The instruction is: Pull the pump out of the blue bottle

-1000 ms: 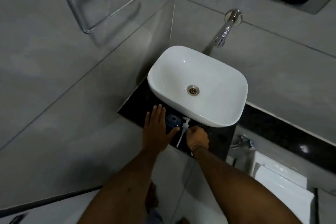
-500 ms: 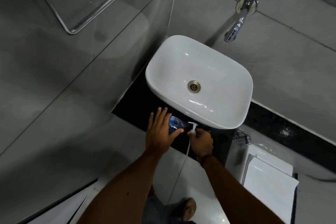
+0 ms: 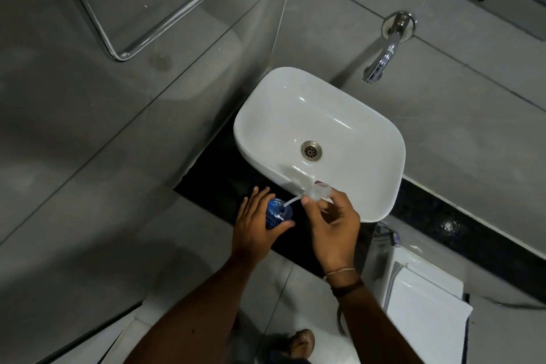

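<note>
Beside sink [image 3: 369, 156], left hand [image 3: 254, 230] gripping bottle [image 3: 277, 213], right hand [image 3: 331, 224] pinching pump [image 3: 316, 190]

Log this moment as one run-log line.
left hand: grips blue bottle | right hand: pinches pump head, tube in bottle

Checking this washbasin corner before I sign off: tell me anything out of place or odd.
One oddity: the blue soap bottle, held by the left hand on the black counter, has no pump on it. The right hand pinches the pump head off to one side, its tube slanting to the bottle's open neck. No spill shows.
</note>
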Motion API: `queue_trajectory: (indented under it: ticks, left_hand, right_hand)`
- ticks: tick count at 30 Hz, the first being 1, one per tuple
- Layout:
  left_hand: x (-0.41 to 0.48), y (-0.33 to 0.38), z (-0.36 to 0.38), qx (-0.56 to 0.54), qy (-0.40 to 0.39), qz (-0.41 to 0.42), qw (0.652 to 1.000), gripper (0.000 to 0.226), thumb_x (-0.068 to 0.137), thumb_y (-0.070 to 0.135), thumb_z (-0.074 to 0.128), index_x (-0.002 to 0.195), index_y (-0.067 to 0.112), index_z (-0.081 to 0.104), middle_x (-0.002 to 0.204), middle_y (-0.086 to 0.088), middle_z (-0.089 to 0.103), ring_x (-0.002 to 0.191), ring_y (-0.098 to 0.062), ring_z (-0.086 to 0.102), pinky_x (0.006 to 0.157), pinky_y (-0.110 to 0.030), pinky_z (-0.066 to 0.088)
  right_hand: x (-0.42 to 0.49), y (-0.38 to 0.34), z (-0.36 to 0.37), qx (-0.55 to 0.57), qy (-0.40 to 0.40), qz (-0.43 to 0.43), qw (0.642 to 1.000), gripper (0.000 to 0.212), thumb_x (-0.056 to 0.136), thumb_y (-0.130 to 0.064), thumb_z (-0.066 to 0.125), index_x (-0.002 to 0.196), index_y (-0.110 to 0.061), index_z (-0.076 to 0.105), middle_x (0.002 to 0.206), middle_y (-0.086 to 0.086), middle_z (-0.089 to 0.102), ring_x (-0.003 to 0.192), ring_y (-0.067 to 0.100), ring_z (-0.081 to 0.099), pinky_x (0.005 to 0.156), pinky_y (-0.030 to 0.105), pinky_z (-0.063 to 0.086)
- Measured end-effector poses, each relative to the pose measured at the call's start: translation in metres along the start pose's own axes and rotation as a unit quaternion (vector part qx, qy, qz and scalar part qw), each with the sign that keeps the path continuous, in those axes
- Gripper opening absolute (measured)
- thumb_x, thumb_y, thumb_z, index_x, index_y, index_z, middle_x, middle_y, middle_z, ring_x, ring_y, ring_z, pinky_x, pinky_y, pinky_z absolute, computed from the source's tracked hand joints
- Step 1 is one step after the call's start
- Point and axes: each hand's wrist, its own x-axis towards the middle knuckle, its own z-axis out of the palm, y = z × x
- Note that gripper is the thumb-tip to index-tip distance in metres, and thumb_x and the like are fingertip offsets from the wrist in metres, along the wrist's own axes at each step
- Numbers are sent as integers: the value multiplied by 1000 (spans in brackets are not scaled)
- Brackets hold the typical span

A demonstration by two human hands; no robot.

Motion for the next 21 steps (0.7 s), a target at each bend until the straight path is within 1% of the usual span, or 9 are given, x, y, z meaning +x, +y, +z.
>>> queue_trajectory:
  ticks: [2, 6, 8, 10, 12, 14, 15, 19, 21]
  left_hand:
    - [1, -2, 0, -6, -3, -3, 1000, 82, 74, 62, 75, 139, 15, 57, 151, -3, 55, 150, -21, 37, 125, -47, 27]
    - [1, -2, 1, -16, -1, 3, 1000, 83, 77, 70, 65, 137, 14, 58, 150, -2, 56, 149, -21, 39, 125, -47, 28]
    - [2, -3, 1, -25, -2, 3, 1000, 83, 82, 73, 55, 138, 12, 58, 149, -3, 57, 149, -22, 39, 124, -49, 28]
    - [2, -3, 0, -36, -3, 3, 999, 77, 84, 64, 53, 138, 9, 58, 149, -6, 57, 149, -23, 38, 124, -52, 28]
    - [1, -5, 1, -39, 0, 12, 999, 73, 85, 56, 54, 138, 6, 58, 148, -8, 57, 149, -26, 38, 123, -54, 29]
    - [2, -7, 2, -38, 2, 23, 999, 70, 86, 51, 57, 138, 4, 58, 148, -9, 58, 149, -27, 39, 122, -54, 30]
    - [2, -8, 2, -37, 0, 25, 999, 69, 87, 51, 58, 138, 5, 57, 148, -9, 58, 149, -27, 39, 123, -54, 30]
    - [3, -13, 4, -28, -16, 26, 999, 71, 88, 56, 57, 139, 7, 56, 150, -7, 56, 151, -23, 35, 125, -50, 27]
    - [3, -14, 5, -26, -14, 33, 999, 71, 91, 59, 53, 139, 7, 57, 149, -8, 57, 150, -24, 36, 124, -52, 28]
  right_hand:
    - [1, 5, 3, -7, -11, -3, 1000, 29, 87, -4, 81, 113, -16, 77, 115, 13, 77, 104, 24, 77, 91, 24, 62]
    - [0, 22, 12, -24, -57, -13, 998, 44, 85, -5, 82, 101, -46, 77, 109, -1, 77, 102, 14, 77, 90, 23, 61]
    - [0, 32, 18, -54, -80, -21, 995, 46, 84, -6, 82, 98, -50, 77, 107, -7, 77, 104, 13, 76, 94, 27, 62]
    - [0, 43, 23, -84, -101, -28, 991, 45, 84, -7, 81, 97, -50, 77, 105, -13, 76, 103, 11, 75, 96, 32, 62]
    - [-1, 50, 27, -113, -116, -30, 986, 48, 83, -6, 80, 97, -52, 75, 103, -18, 75, 102, 10, 74, 97, 32, 61]
    - [-1, 57, 29, -125, -118, -18, 985, 45, 83, -5, 81, 102, -45, 74, 103, -13, 75, 103, 13, 73, 98, 37, 61]
    - [-1, 59, 30, -132, -117, -12, 984, 39, 83, -5, 82, 103, -38, 75, 104, -8, 74, 103, 16, 73, 98, 39, 60]
    - [1, 63, 31, -164, -114, -4, 980, 24, 82, -11, 84, 105, -17, 80, 104, 3, 74, 103, 20, 70, 98, 42, 58]
    - [0, 63, 30, -183, -88, -4, 979, 21, 77, -15, 89, 96, -13, 80, 97, 3, 73, 96, 20, 69, 91, 41, 59]
